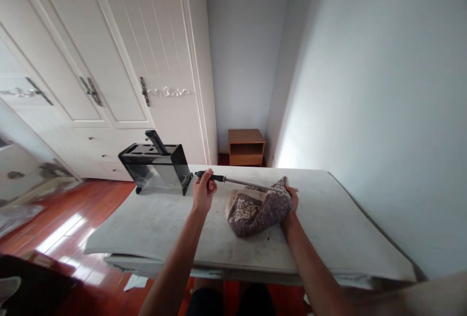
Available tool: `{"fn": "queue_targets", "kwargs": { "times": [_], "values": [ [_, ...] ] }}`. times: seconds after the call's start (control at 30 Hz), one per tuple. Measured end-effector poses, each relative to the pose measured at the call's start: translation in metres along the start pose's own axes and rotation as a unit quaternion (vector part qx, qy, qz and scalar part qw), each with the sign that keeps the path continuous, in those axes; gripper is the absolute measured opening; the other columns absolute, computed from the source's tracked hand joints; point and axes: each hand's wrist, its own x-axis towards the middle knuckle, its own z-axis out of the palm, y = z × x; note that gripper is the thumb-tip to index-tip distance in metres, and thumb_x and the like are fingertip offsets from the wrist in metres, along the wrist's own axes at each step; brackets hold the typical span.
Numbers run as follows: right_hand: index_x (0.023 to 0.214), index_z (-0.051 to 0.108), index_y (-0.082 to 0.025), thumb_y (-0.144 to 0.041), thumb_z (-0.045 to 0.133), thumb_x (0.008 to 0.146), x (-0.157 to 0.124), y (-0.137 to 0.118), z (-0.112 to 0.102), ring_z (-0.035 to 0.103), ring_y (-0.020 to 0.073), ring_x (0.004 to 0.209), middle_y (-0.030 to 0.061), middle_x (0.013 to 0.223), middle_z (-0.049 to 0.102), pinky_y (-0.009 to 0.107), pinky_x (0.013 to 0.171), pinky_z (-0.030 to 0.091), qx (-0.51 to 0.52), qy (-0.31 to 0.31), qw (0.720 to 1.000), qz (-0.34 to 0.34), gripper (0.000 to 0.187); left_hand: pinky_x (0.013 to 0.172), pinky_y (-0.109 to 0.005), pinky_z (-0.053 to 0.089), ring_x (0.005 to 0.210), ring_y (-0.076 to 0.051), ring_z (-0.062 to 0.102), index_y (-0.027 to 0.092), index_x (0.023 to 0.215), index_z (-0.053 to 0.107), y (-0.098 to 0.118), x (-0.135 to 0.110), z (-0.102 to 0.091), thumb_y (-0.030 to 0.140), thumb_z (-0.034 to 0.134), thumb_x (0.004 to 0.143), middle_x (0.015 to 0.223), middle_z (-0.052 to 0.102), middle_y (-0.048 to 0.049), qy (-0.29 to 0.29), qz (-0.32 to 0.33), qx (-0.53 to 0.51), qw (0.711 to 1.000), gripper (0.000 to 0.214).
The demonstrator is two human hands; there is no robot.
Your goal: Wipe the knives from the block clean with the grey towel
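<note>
Our left grip [203, 191] clenches the honing rod [248, 183]; right grip [292, 200] clasps the cloth [253, 210], seemingly round its tip; knife block [155, 168] just left.

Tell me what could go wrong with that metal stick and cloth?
The tip of the metal rod pokes out past the cloth by the right hand, so it might jab that hand. The left hand grips only the handle end, so the rod could slip. The knife block beside that hand could get knocked.
</note>
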Motion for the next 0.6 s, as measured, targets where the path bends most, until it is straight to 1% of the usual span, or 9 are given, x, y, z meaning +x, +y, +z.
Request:
{"fn": "queue_targets", "kwargs": {
  "times": [0.07,0.1,0.17,0.2,0.3,0.37,0.43,0.53,0.6],
  "values": [
    [0.057,0.058,-0.023,-0.040,0.067,0.061,0.000,0.001,0.000,0.058,0.0178,0.052,-0.0039,0.050,0.054,0.034,0.059,0.053,-0.011,0.010,1.000,0.015,0.020,0.037,-0.015,0.027,0.036,-0.001,0.033,0.017,0.072,0.055,0.027,-0.012,0.001,0.039,0.085,0.058,0.043,0.043,0.0107,0.001,0.040,0.010,0.999,0.040],
    [0.057,0.058,-0.024,-0.040,0.066,0.062,0.000,0.002,0.000,0.058,0.0182,0.052,-0.0034,0.051,0.054,0.034,0.059,0.053,-0.018,0.014,0.999,0.023,0.019,0.036,-0.015,0.026,0.035,-0.002,0.034,0.017,0.074,0.056,0.044,-0.018,0.002,0.038,0.083,0.061,0.043,0.044,0.0101,-0.008,0.073,0.030,0.997,0.037],
    [0.056,0.059,-0.024,-0.040,0.065,0.059,0.001,0.003,-0.002,0.057,0.0185,0.051,-0.0022,0.052,0.055,0.035,0.056,0.052,-0.035,0.028,0.998,0.037,0.017,0.035,-0.016,0.027,0.035,-0.003,0.034,0.017,0.074,0.056,0.082,-0.030,0.004,0.038,0.081,0.065,0.042,0.044,0.0099,-0.025,0.146,0.058,0.987,0.034],
    [0.055,0.058,-0.024,-0.039,0.065,0.057,0.002,0.003,-0.003,0.056,0.0186,0.050,-0.0018,0.052,0.056,0.035,0.055,0.051,-0.045,0.037,0.997,0.041,0.016,0.034,-0.016,0.027,0.034,-0.003,0.034,0.018,0.074,0.057,0.102,-0.035,0.005,0.037,0.081,0.066,0.042,0.044,0.0101,-0.023,0.180,0.064,0.981,0.032],
    [0.051,0.059,-0.025,-0.038,0.064,0.051,0.002,0.003,-0.006,0.055,0.0202,0.050,0.0006,0.052,0.057,0.038,0.054,0.049,-0.078,0.053,0.995,0.042,0.014,0.032,-0.016,0.026,0.033,-0.003,0.033,0.017,0.071,0.057,0.163,-0.046,0.005,0.033,0.080,0.064,0.043,0.045,0.0095,0.015,0.264,0.087,0.961,0.029],
    [0.051,0.061,-0.026,-0.037,0.066,0.049,0.001,0.001,-0.007,0.056,0.0213,0.052,0.0017,0.053,0.058,0.040,0.058,0.050,-0.102,0.058,0.993,0.030,0.013,0.031,-0.016,0.026,0.031,-0.003,0.033,0.017,0.066,0.056,0.201,-0.048,0.004,0.030,0.078,0.066,0.040,0.042,0.0101,0.066,0.315,0.102,0.941,0.026],
    [0.054,0.064,-0.026,-0.037,0.068,0.049,-0.002,-0.001,-0.009,0.058,0.0232,0.057,0.0028,0.057,0.060,0.043,0.065,0.051,-0.126,0.055,0.990,0.007,0.012,0.030,-0.018,0.026,0.031,-0.004,0.032,0.018,0.063,0.053,0.235,-0.047,0.000,0.029,0.075,0.069,0.039,0.042,0.0102,0.109,0.375,0.110,0.914,0.026],
    [0.056,0.067,-0.027,-0.037,0.070,0.050,-0.007,-0.005,-0.008,0.061,0.0268,0.067,0.0047,0.061,0.061,0.046,0.074,0.051,-0.153,0.044,0.987,-0.034,0.012,0.028,-0.020,0.021,0.029,-0.004,0.031,0.018,0.062,0.052,0.275,-0.044,-0.008,0.024,0.075,0.071,0.038,0.042,0.0103,0.128,0.450,0.149,0.871,0.025],
    [0.056,0.067,-0.027,-0.040,0.072,0.050,-0.011,-0.007,-0.006,0.061,0.0288,0.070,0.0059,0.063,0.062,0.047,0.074,0.050,-0.161,0.031,0.984,-0.062,0.014,0.028,-0.020,0.021,0.030,-0.004,0.033,0.017,0.065,0.053,0.295,-0.042,-0.015,0.023,0.076,0.071,0.040,0.044,0.0107,0.134,0.474,0.190,0.850,0.024]
  ]
}}
